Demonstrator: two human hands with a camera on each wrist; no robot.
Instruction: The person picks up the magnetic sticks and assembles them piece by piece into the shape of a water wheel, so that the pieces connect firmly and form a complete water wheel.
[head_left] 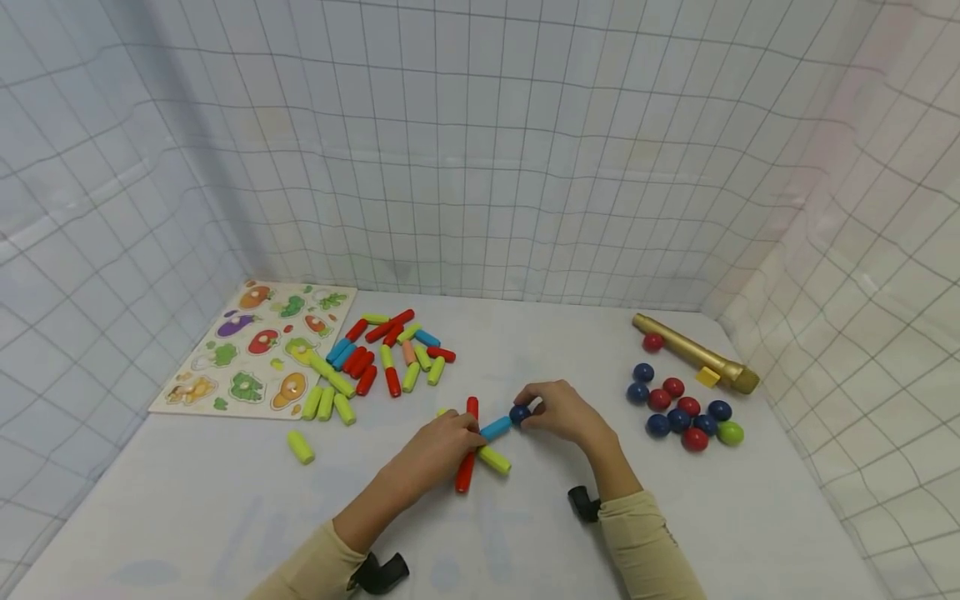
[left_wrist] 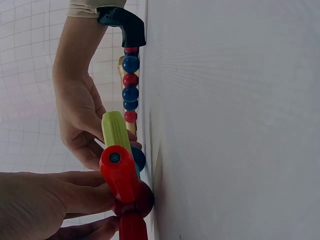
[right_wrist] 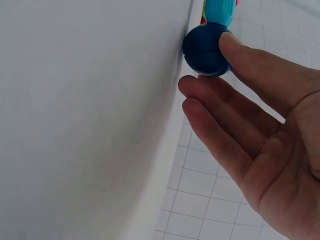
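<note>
1. The person's left hand (head_left: 442,446) grips a little star of sticks near the middle of the white table (head_left: 187,500). The star has a red stick (head_left: 467,467), a green stick (head_left: 495,460) and a light blue stick (head_left: 496,428) that all meet at one spot.

2. The right hand (head_left: 558,412) pinches a dark blue ball (head_left: 519,413) with its thumb and one fingertip. The ball touches the far end of the light blue stick. The other fingers (right_wrist: 220,145) are loose and straight.

3. The ball is round and smooth, so it could slip out of the pinch and roll away over the table. A push that is not straight would likely cause that.

4. The sticks could come apart at the middle spot. The wrist view shows the red stick (left_wrist: 120,175) and green stick (left_wrist: 116,131) lifted a bit off the table, so a hard push on the ball might bend or break the star.

5. If the left hand lets go too soon, the star might turn or tip.

6. A sleeve could bump the pile of balls (head_left: 686,412) near the right edge and send them rolling. The gold tube (head_left: 693,354) lies just behind them, toward the far right corner.

7. A heap of loose sticks (head_left: 382,354) lies toward the far left, next to a picture puzzle board (head_left: 255,350) near the far left corner. One green stick (head_left: 300,447) lies alone.

8. No words, names or labels can be read on anything. The puzzle board shows only pictures of fruit and vegetables.
</note>
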